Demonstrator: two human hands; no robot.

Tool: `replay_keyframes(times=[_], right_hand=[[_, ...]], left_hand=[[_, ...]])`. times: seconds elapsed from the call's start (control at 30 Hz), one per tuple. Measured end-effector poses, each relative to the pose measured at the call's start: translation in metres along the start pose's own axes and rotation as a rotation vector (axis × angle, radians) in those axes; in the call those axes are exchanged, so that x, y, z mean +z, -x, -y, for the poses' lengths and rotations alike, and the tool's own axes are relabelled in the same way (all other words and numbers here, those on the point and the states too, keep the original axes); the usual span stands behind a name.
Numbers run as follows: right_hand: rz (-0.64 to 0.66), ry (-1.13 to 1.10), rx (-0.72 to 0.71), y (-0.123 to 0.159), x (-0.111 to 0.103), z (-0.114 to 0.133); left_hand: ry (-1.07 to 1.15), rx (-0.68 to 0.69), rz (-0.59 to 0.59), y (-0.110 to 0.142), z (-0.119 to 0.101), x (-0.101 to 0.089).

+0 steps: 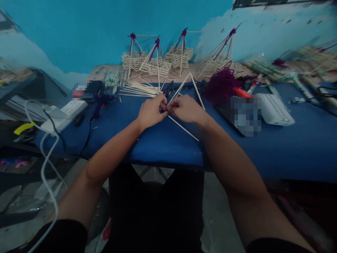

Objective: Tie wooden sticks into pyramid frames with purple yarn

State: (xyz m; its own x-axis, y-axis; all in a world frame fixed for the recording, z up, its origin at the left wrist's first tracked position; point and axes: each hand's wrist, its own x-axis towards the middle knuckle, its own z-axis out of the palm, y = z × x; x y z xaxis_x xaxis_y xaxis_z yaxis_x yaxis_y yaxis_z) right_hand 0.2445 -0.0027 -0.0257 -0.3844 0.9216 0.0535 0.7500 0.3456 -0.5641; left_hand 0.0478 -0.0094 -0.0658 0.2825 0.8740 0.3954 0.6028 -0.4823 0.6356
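Observation:
My left hand [151, 111] and my right hand [186, 108] meet over the middle of the blue table, fingertips pinched together. Between them is the corner where thin wooden sticks [183, 128] come together; a small dark reddish bit shows at the fingertips, too small to name. One stick slants down to the right from the hands, and others rise to a peak behind my right hand. Just behind the fingers lies a black-handled tool [169, 88], partly hidden. A fan of loose wooden sticks [139, 89] lies beyond my left hand.
Stick structures with purple-tied tops [157, 63] stand along the back. Purple yarn [221, 84], a dark phone-like slab [240, 116] and a white power bank [275, 109] lie right. Left are a glue gun [98, 103] and a power strip [64, 114] with cables.

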Motion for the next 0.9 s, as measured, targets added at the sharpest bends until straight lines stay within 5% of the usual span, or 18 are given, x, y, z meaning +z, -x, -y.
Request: replay_keyframes(times=[0.37,0.9], right_hand=[[-0.124,-0.067,-0.007,-0.002,0.007,-0.004],[-0.179,0.299,-0.015,0.002,0.019,0.002]], left_hand=[[0.071,0.056,0.039,-0.003,0.0,-0.006],[0.106,-0.073,0.075,-0.009,0.008,-0.012]])
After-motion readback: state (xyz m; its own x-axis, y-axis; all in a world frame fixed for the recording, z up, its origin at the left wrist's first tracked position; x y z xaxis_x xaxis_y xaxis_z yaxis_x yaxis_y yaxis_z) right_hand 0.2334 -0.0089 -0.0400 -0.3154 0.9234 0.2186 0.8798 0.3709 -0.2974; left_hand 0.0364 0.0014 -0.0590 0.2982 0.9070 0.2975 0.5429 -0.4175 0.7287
